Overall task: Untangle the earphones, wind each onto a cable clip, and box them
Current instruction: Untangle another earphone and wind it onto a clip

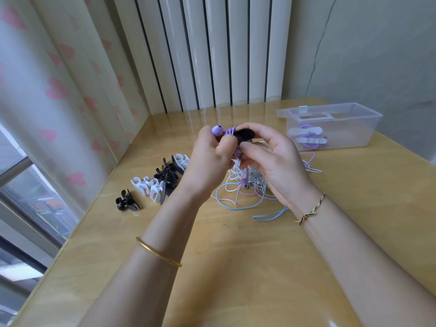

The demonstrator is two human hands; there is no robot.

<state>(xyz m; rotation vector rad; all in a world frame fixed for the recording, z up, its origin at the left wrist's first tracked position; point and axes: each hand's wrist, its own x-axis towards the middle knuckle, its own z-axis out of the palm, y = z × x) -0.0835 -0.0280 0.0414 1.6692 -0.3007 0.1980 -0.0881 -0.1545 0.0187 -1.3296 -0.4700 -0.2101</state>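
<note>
— Between the two palms, above the heap: black cable clip (245,134), pinched at its right end by the right hand (271,161), thumb and fingers curled tight round it. Left end held by the left hand (210,156), fingers closed on the purple earbud (218,130) and pressing the purple cable (232,132) against the clip.

— Lying which way?

— Long axis roughly left to right across the view, earbud end leftward and a touch higher. Number of turns impossible to tell, mostly hidden by fingers.

— And the loose length?

— Dropping from under the clip, between the wrists, into the tangle of earphones (250,178) on the table (236,267). Just above that heap, dangling: second earbud (245,184). By the look of it, mid-winding, with slack left to take up.

— Box?

— Far right, well apart from the grip and nearer the right hand: clear box (354,138), top seemingly open. Inside, wound earphones (306,134) on white clips.

— Room to move?

— To the left, in a row near the left wrist, apart from the tangle: spare clips (160,182), black and white. Bare tabletop toward the body. Trailing out of the tangle, rightward and toward the body: loose loops (257,218), blue and lilac, likely to snag on a carry across to the box, so better lifted high. Table edge close on the left, by the curtain (59,90).
</note>
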